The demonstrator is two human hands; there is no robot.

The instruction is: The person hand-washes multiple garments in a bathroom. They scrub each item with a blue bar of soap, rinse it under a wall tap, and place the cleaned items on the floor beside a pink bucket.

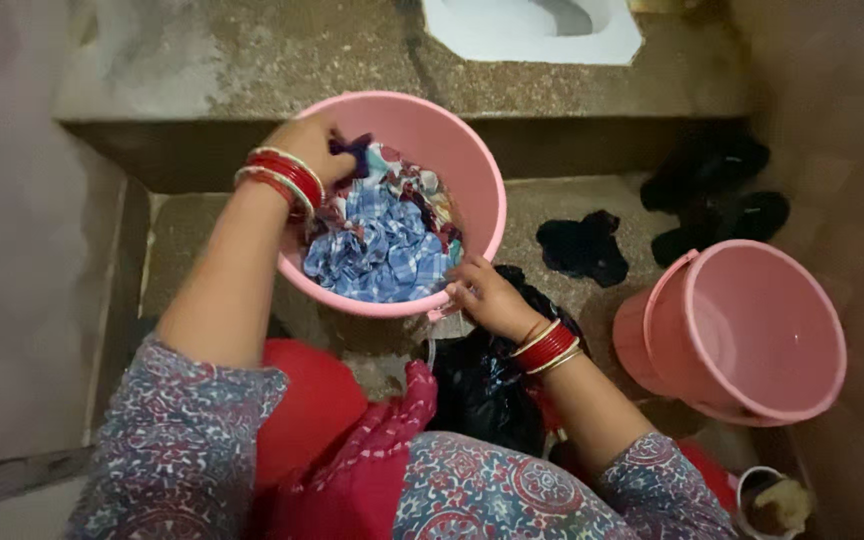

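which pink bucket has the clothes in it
The bucket in the middle, tilted toward the person, with the left hand in the clothes and the right hand at its rim. The right bucket holds no clothes.

Dim, soft light, dark blurred corners

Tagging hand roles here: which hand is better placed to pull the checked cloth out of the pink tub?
Probably the left hand: it is already inside the pink tub, gripping dark fabric beside the blue checked cloth. The right hand sits at the tub's near rim, outside the pile.
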